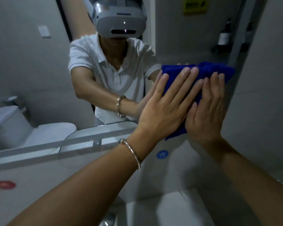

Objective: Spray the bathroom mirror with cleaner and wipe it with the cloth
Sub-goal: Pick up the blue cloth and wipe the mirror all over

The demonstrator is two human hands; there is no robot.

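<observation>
Blue fuzzy microfibre cloth point(207, 70), folded and bunched, flat against the smooth glass mirror point(31, 70) near its right edge, long axis lower left to upper right; left hand point(163, 108) and right hand point(206, 115) press it, fingers point(183, 77) straight, slightly spread, pointing up

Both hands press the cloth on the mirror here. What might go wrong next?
The left hand lies partly off the blue cloth, so bare skin may smudge the mirror. The bracelet on that wrist could scrape the shelf below if the stroke drops.
</observation>
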